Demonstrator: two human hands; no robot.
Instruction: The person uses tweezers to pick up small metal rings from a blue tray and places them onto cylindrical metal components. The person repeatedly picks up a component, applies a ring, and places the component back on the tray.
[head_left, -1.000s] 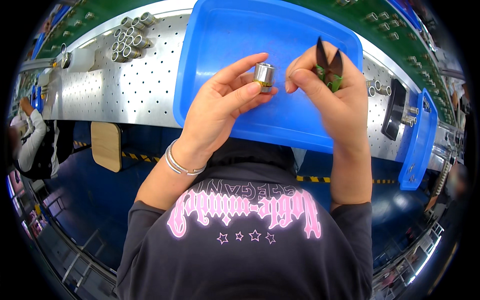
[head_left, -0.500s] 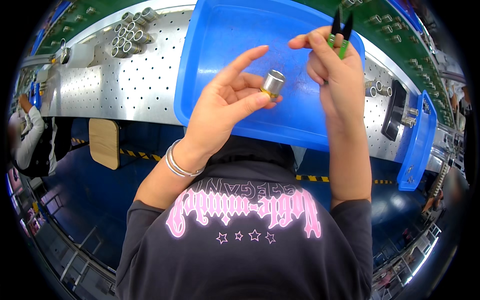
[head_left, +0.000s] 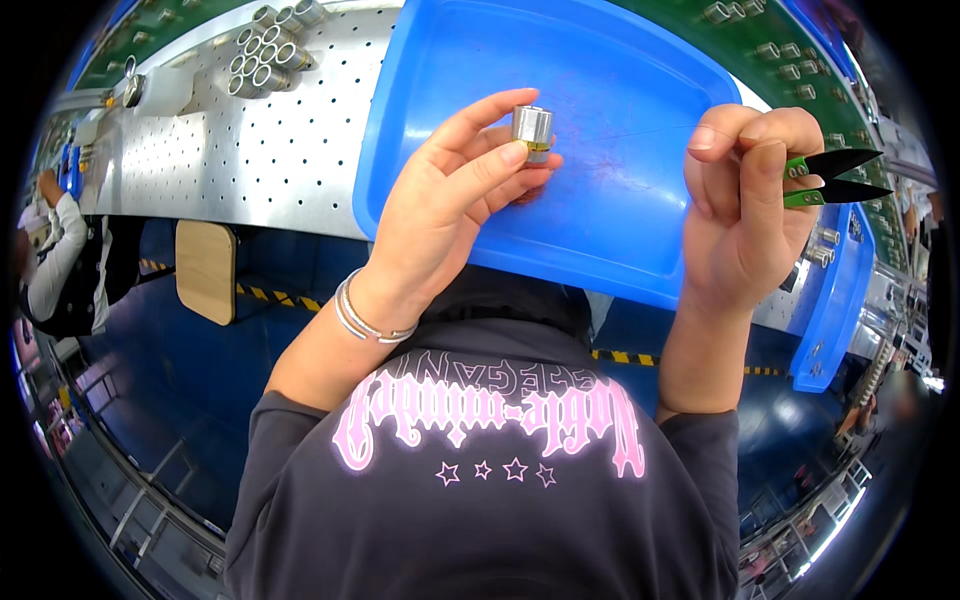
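My left hand (head_left: 455, 170) is closed round a short silver metal cylinder (head_left: 533, 124) with a yellow-green band near its lower end. It holds the cylinder upright above the left part of a blue tray (head_left: 440, 235). Past the tray's right side, my right hand (head_left: 745, 190) grips thread snips (head_left: 840, 178) with green handles and black blades, which point right with the blades apart. Its thumb and forefinger are pinched together. A very thin thread (head_left: 650, 130) runs faintly from those fingertips toward the cylinder.
Several similar metal cylinders (head_left: 268, 58) stand grouped on the perforated metal table (head_left: 290, 150) to the left. A smaller blue tray (head_left: 835, 310) lies at the right. Beyond the table, a green surface (head_left: 700, 40) carries more metal pieces. A person's sleeve (head_left: 62, 245) shows far left, near a wooden stool seat (head_left: 205, 272).
My right hand has moved right and down, away from the left hand, and the snips have swung from pointing up to pointing right. My left hand has lifted the cylinder slightly and turned it upright.
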